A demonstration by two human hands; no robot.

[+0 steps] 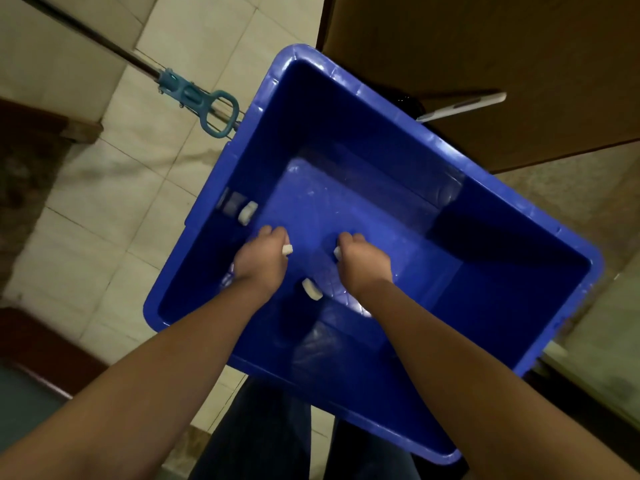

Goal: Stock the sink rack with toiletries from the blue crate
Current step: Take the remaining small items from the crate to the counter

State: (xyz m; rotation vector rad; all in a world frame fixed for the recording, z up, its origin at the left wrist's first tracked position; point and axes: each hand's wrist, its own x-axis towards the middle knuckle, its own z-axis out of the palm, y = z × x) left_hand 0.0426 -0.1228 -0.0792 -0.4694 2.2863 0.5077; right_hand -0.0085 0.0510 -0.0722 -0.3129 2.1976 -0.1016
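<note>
One blue crate point(346, 109) sits on pale floor tiles point(114, 209), its far corner against a brown cabinet door point(485, 57). A mop with a teal fitting point(207, 105) lies across the tiles just left of the crate. Dim light, and the crate floor is scuffed.

Both hands are down inside the crate, near its middle. The left hand point(261, 259) has its fingers curled round a white-capped toiletry point(287, 250); only the cap shows at the thumb side. The right hand point(363, 263) is curled likewise round a second white-capped toiletry point(336, 251), the cap poking out toward the left hand. The bodies of both are hidden in the fists.

A loose white cap point(311, 289) lies on the crate floor between the wrists, its body too dark to make out. A small clear bottle point(242, 209) with a white cap lies against the left wall, just beyond the left fingers and apart from them.
</note>
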